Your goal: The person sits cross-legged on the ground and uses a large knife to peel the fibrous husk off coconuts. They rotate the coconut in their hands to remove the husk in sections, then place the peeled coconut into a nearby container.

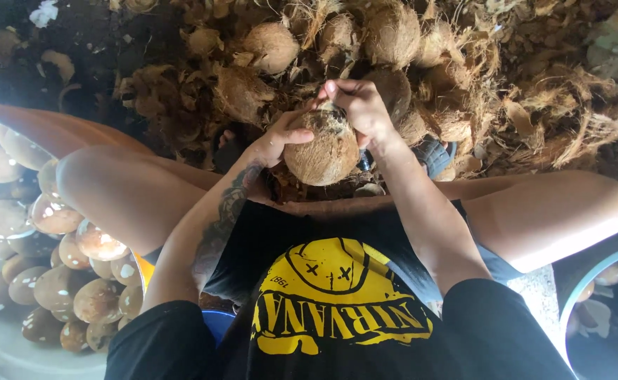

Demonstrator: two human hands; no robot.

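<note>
Seated worker's left hand [275, 138] cups a coconut [321, 149] btwn knees; right hand [360, 107] pinches fibre at top. Peeled nuts [55, 260] fill tub at left; husked pile [337, 42] w/ many left.

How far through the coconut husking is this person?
Done: a heap of smooth, brown peeled coconuts lies at the person's left. In hand: one round, fibrous brown coconut, left hand cupping its side, right hand pinching fibre at its top. Left: several hairy unpeeled coconuts among loose husk ahead.
</note>
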